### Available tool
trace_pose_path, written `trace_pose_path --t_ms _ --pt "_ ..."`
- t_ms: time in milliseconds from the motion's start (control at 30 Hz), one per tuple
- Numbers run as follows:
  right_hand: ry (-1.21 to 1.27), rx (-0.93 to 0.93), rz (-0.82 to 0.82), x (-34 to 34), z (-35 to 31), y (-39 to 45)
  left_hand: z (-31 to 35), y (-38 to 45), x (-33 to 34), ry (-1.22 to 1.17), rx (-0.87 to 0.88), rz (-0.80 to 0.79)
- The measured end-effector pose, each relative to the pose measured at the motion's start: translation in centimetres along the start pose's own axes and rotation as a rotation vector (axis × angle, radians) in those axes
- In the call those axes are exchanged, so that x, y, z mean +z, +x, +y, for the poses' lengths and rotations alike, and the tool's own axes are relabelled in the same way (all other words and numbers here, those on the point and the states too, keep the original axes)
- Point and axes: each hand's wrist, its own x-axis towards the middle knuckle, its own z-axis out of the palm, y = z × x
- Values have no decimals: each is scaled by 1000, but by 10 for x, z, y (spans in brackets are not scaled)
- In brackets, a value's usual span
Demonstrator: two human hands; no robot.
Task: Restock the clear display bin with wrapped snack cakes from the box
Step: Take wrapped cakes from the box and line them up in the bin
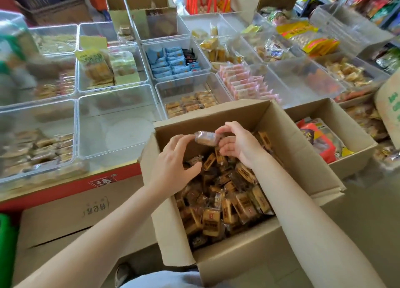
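- A spread of clear display bins fills the upper half of the frame, each holding wrapped snacks in rows.
- An open cardboard box (216, 264) sits in the lower centre, loosely heaped with brown-and-yellow wrapped snack cakes (225, 199).
- One clear display bin (195, 83), just beyond the box's far wall at mid frame, holds a few short rows of matching cakes at its near end; it appears to be the one to restock.
- The left hand (173, 160) hovers over the box, fingers spread and reaching toward a raised cake.
- The right hand (240, 142) pinches one end of that cake, fingers curled.
- A single wrapped cake (206, 138) is held above the box, near its far wall.
- To do this step well, I would gather several cakes facing one way, then lay them flat beside the existing rows.
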Motion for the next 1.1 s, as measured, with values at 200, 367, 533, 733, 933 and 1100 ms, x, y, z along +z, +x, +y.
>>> trace_pose_path --t_ms 200,367,533,733,933,1100 --pt "-395 50 -33 55 6 10 -9 12 -30 -100 -51 59" --pt "-752 87 -129 88 49 26 -66 -13 -59 7 -58 -53" --pt "-820 154 -139 109 73 45 -77 -33 -52 -413 -276 -247" --pt "-1105 161 -186 106 108 67 -64 -35 -19 -652 -401 -196" --pt "-1260 223 -240 101 158 89 -66 -34 -9 -708 -433 -146" --pt "-691 278 -262 84 119 96 -65 -33 -11 -708 -464 -162"
